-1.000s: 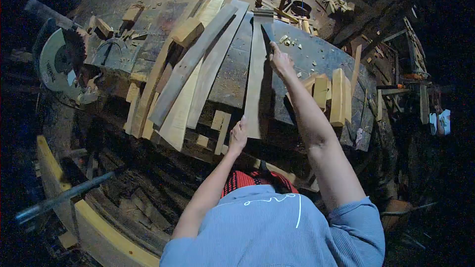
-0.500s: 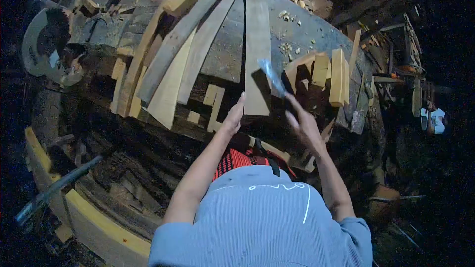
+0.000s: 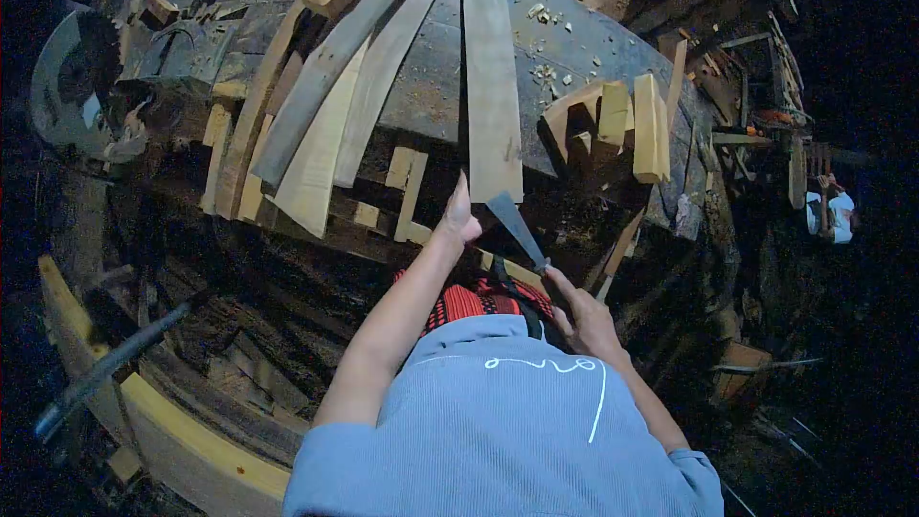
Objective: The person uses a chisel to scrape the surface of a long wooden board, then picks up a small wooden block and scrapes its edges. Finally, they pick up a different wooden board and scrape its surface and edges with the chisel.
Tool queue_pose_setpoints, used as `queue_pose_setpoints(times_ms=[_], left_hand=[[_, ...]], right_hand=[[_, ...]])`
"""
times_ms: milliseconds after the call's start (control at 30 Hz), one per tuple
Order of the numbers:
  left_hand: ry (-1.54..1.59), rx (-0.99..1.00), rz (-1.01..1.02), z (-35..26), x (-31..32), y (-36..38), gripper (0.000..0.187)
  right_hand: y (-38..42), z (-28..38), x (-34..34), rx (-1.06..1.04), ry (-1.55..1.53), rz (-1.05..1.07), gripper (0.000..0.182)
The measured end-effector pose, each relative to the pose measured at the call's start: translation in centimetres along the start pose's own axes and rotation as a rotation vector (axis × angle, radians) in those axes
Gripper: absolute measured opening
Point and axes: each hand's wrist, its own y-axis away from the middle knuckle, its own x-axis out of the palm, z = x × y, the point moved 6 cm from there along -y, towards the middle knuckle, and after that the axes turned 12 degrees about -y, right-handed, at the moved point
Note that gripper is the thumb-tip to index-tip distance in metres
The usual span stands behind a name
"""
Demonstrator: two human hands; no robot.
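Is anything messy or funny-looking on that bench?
Yes, a bit! Wood chips lie scattered on the bench, and the long boards on the left overlap at uneven slants. The plank near the left hand has a dark mark; I can't tell if it's damage.

The shirt [image 3: 488, 431] is greyish blue with fine ribbed lines and white looping script. Below its collar edge, a cloth [image 3: 469, 304] is red with black stripes and dotted bands. The long board [image 3: 493, 86] is pale greyish tan with a darker smudge. The blade [image 3: 514, 226] is dull blue-grey. The short blocks [image 3: 648, 129] are warm yellow-tan.
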Motion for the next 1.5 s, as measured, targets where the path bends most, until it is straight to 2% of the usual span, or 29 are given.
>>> queue_pose_setpoints(times_ms=[333,400,500,633,733,867,933,1000,1133,1233,1333,1400,1433,1500], left_hand=[[0.027,-0.060,-0.089,0.5,-0.5,0.8,0.055],[0.004,-0.023,-0.019,0.3,-0.2,0.5,0.055],[-0.009,-0.042,-0.075,0.6,-0.6,0.4,0.053],[-0.016,-0.092,-0.137,0.5,-0.4,0.8,0.053],[-0.036,-0.054,-0.065,0.2,0.0,0.8,0.053],[-0.002,-0.002,-0.062,-0.6,1.0,1.5,0.054],[0.038,0.000,-0.065,-0.8,1.7,1.9,0.055],[-0.060,0.058,-0.066,-1.2,2.3,2.4,0.059],[-0.101,0.023,-0.096,-1.1,2.4,2.8,0.061],[-0.155,0.038,-0.047,-1.3,2.3,2.5,0.061],[-0.147,0.028,-0.057,-0.4,0.7,2.1,0.062],[-0.301,0.009,-0.272,1.8,-3.9,0.4,0.075],[-0.295,0.015,-0.271,0.7,-2.0,1.2,0.075],[-0.289,0.084,-0.224,-1.1,1.6,2.7,0.061]], right_hand=[[-2.0,1.8,-0.4,0.016,0.104,-0.002,0.061],[-1.7,1.8,-0.6,0.120,0.080,0.083,0.058],[-1.4,1.3,-0.5,0.121,0.167,0.100,0.056],[-3.5,1.4,-0.6,0.061,0.154,0.052,0.057],[-5.7,1.4,-0.8,-0.059,0.132,-0.064,0.059],[-5.0,1.2,-0.7,-0.063,0.144,-0.062,0.059],[-4.1,0.9,-0.8,-0.001,0.143,-0.028,0.060],[-4.4,1.0,-1.0,-0.031,0.143,-0.035,0.061],[-7.7,1.0,-1.3,-0.085,0.107,-0.109,0.055],[-10.0,1.2,-1.6,-0.010,0.157,-0.094,0.055],[-9.1,1.3,-1.7,-0.019,0.136,-0.072,0.056],[-8.3,0.4,-1.3,-0.049,0.145,-0.070,0.059],[-8.0,0.0,-1.1,-0.069,0.146,-0.071,0.062],[-8.4,0.0,-1.2,-0.080,0.124,-0.076,0.062]])
